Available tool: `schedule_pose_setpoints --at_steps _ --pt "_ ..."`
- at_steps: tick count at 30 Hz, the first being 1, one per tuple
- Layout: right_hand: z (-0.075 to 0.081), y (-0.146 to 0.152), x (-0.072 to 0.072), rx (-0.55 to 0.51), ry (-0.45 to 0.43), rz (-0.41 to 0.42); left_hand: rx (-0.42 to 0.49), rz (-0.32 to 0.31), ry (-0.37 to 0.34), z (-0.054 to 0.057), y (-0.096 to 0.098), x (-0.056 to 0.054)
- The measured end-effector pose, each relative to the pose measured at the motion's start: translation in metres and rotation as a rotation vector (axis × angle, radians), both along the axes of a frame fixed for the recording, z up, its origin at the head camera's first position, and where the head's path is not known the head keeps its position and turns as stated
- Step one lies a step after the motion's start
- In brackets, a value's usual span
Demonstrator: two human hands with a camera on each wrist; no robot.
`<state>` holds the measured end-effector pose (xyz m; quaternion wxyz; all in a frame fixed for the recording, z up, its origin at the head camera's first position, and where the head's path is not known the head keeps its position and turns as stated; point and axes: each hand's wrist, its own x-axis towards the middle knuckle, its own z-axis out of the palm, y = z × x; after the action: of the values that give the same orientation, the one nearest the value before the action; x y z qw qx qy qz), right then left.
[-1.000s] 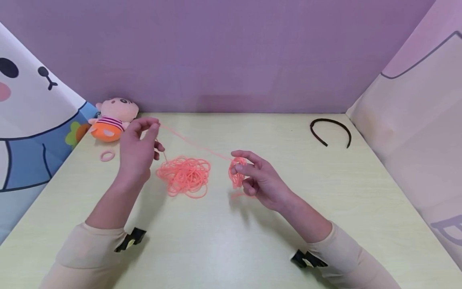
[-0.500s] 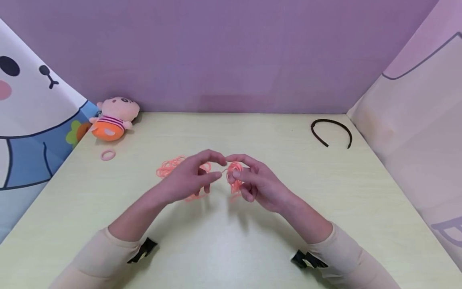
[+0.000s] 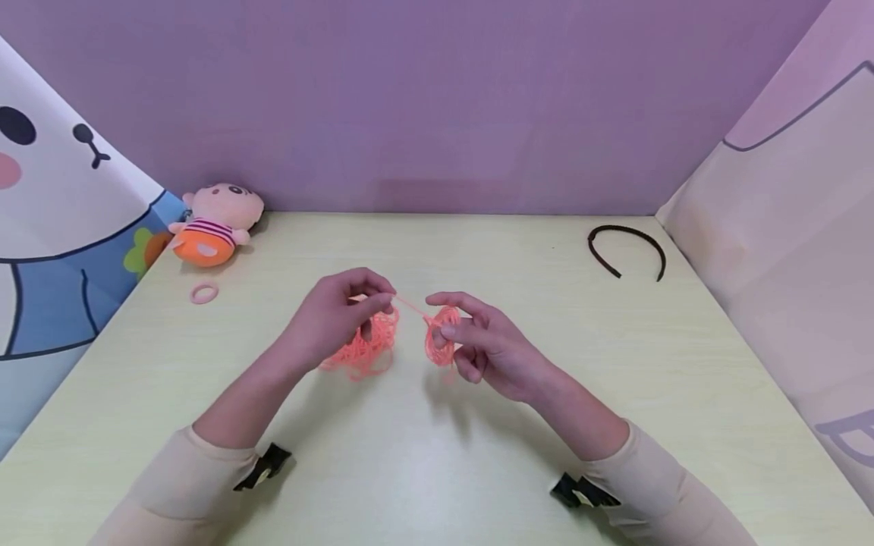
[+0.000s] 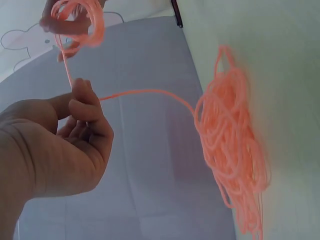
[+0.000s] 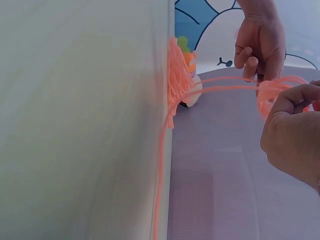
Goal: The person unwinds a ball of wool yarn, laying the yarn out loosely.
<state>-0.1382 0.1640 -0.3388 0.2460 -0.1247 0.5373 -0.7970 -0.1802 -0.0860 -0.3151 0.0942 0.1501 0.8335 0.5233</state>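
Note:
My left hand (image 3: 334, 315) pinches a strand of coral-pink yarn (image 3: 413, 306) between thumb and fingertips. From there the strand runs taut to a small looped coil of the same yarn (image 3: 440, 349), which my right hand (image 3: 495, 345) holds with its thumb through or against the loops. Below and partly behind the left hand lies a loose yarn pile (image 4: 230, 140) on the table. In the left wrist view a slack length arcs from the pile up to the left fingers (image 4: 85, 97). A loose tail hangs from the coil and trails along the table in the right wrist view.
A plush doll (image 3: 215, 225) in a striped top sits at the table's far left corner, with a pink ring (image 3: 204, 293) in front of it. A dark headband (image 3: 631, 231) lies at the far right. Fabric walls (image 3: 437, 106) border the table's back and sides.
My left hand came in from the far left to the coil, then drew back a little leftward with the strand. The right hand stays nearly still, holding the coil.

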Motion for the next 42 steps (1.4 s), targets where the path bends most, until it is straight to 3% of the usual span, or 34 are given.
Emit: schedule_pose_setpoints --at_steps 6,13,24,36,39,42 --pt "0.000 0.001 0.000 -0.017 -0.005 0.011 -0.012 0.105 0.032 0.003 -0.014 -0.010" --pt "0.000 0.001 0.000 -0.021 0.004 0.013 0.035 0.219 0.050 0.007 -0.027 -0.017" --pt "-0.001 0.001 -0.001 -0.037 0.013 -0.008 0.094 0.339 0.067 0.011 -0.041 -0.023" --pt "0.001 0.000 0.000 -0.034 0.001 -0.042 0.023 0.445 0.051 0.011 -0.059 -0.032" --pt "0.001 0.000 0.000 -0.039 -0.002 -0.040 -0.024 0.424 0.030 0.010 -0.061 -0.033" --pt "0.001 0.001 0.000 -0.036 0.000 -0.038 -0.104 0.326 0.028 0.007 -0.056 -0.032"
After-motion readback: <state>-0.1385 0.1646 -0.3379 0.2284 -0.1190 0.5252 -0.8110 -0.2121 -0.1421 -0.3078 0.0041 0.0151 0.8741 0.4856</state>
